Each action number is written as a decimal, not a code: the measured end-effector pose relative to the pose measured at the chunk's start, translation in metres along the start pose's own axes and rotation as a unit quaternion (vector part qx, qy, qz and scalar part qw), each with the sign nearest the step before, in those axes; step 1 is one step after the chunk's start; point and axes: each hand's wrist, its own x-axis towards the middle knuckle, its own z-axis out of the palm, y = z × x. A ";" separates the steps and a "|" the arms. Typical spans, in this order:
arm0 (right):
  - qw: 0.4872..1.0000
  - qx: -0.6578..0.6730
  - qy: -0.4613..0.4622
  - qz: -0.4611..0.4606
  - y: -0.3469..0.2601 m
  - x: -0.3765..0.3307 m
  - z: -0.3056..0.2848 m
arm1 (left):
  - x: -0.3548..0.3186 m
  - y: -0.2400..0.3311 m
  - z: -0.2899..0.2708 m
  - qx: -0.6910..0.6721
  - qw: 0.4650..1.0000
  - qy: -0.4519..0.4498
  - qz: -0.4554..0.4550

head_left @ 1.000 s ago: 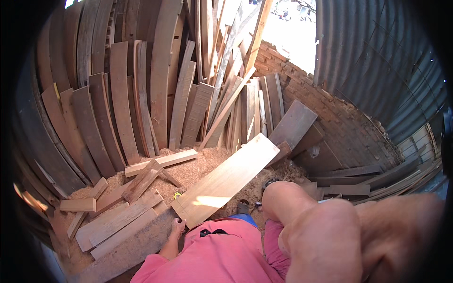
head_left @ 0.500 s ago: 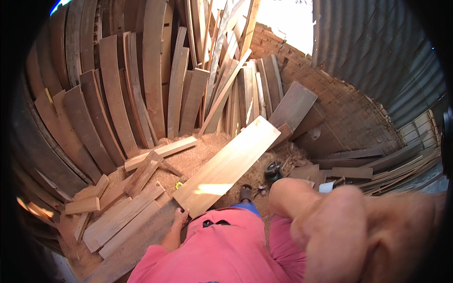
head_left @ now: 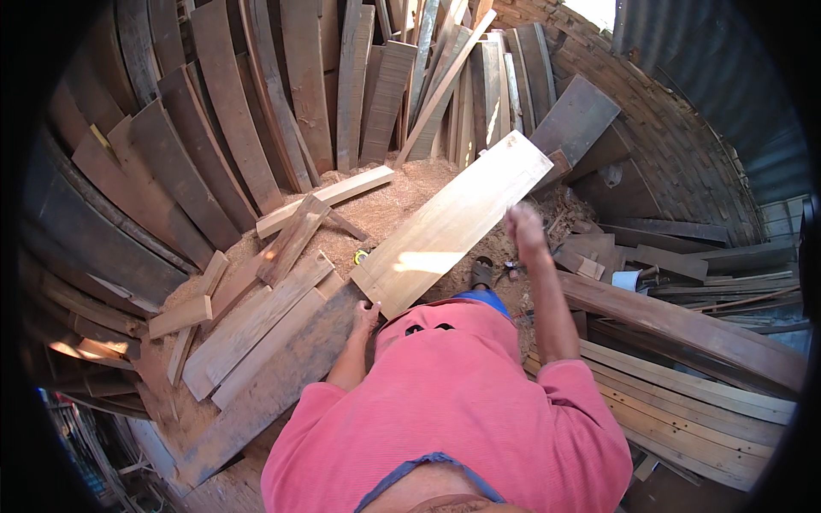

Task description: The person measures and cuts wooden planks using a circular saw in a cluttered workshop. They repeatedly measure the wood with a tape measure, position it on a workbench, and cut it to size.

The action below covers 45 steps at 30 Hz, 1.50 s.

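A long, pale planed board (head_left: pixel 462 218) slopes away from me across the middle, its far end in brighter light and a sunlit patch low on its face. My left hand (head_left: pixel 366 316) grips the near end of it at the lower left corner, fingers curled over the edge. Raised just right of the board's far half is my right hand (head_left: pixel 525 226), apart from its edge. Motion smears its fingers, so I cannot make out whether it holds anything. Beside the board's left edge lies a small yellow tape measure (head_left: pixel 361 256) on the sawdust.
Tall dark planks (head_left: pixel 231 111) lean along the back and left. Shorter boards (head_left: pixel 256 329) lie in a pile at my left, with a light batten (head_left: pixel 325 201) beyond them. Long beams (head_left: pixel 684 325) and curved slats (head_left: pixel 676 410) fill the right. My sandalled foot (head_left: pixel 481 272) stands below the board.
My right arm, bent up large and close at the lower right before, now reaches forward beside the board. The view has tilted downward. My left hand keeps its place on the board's near end.
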 end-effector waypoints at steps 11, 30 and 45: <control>0.897 -0.369 0.012 0.242 0.274 -0.139 -0.058 | -0.005 0.030 0.003 0.041 0.999 -0.014 -0.025; 0.916 -0.371 -0.110 0.103 0.264 -0.050 -0.024 | -0.041 0.074 0.028 0.255 0.951 0.137 0.110; 0.910 -0.272 -0.309 -0.053 0.068 0.136 0.180 | 0.034 0.148 0.086 0.363 0.910 0.177 0.098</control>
